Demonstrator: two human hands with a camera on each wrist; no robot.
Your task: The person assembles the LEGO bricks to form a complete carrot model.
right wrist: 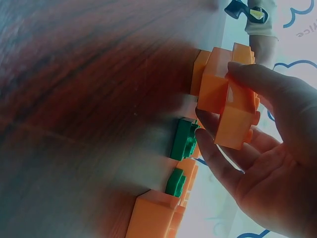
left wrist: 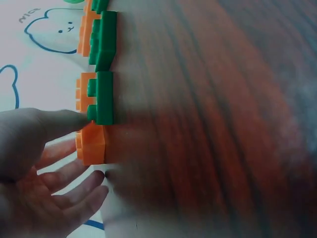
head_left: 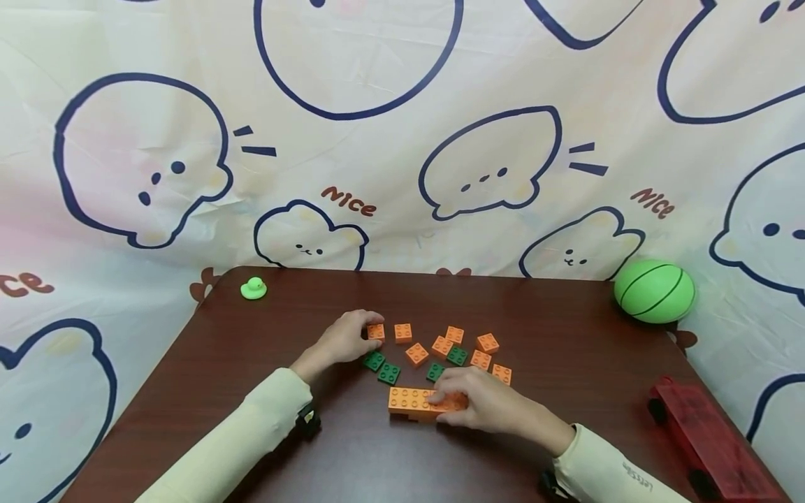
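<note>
My left hand (head_left: 344,338) is at the far left of the loose bricks, its thumb and fingers on either side of an orange toy brick (head_left: 375,332). In the left wrist view, that orange brick (left wrist: 93,145) stands on the table, its upper part overlapped by a green brick (left wrist: 105,98) near the thumb. Nearer the front, my right hand (head_left: 483,402) grips the right end of a long block of joined orange bricks (head_left: 409,399), studs up. The right wrist view shows its underside stepped, with smaller bricks below the top row (right wrist: 237,116), and the thumb pressed along one side.
Several loose orange bricks (head_left: 416,354) and green bricks (head_left: 388,374) lie between and behind the hands on the dark table (head_left: 302,447). A green duck (head_left: 254,288) sits at the back left, a green ball (head_left: 655,291) at the back right. A red toy car (head_left: 711,440) stands along the right edge.
</note>
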